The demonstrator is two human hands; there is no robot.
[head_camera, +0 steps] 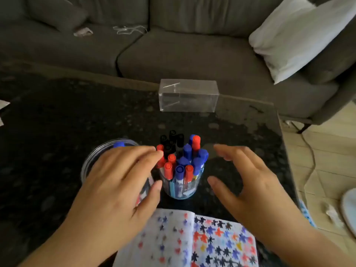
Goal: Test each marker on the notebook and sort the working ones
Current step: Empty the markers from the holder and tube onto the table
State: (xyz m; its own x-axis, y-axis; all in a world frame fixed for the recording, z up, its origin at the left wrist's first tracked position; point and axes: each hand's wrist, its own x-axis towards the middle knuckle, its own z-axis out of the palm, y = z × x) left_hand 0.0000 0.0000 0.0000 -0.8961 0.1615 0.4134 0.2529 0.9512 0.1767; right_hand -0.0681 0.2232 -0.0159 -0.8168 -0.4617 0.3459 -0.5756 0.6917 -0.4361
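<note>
Head view: left hand [117,182] and right hand [250,182], fingers spread and holding nothing, flank the crowded marker cup [182,182]; a careless grab could topple it.

On the dark speckled table [57,116], a clear round cup [182,189] packed with upright capped markers [181,160] stands centrally. A clear wide-mouthed jar [90,160] stands just left. An open scribbled paper notebook [192,239] lies in front; a clear plastic rectangular box [188,95] sits behind, before the grey fabric sofa [173,51].
</note>
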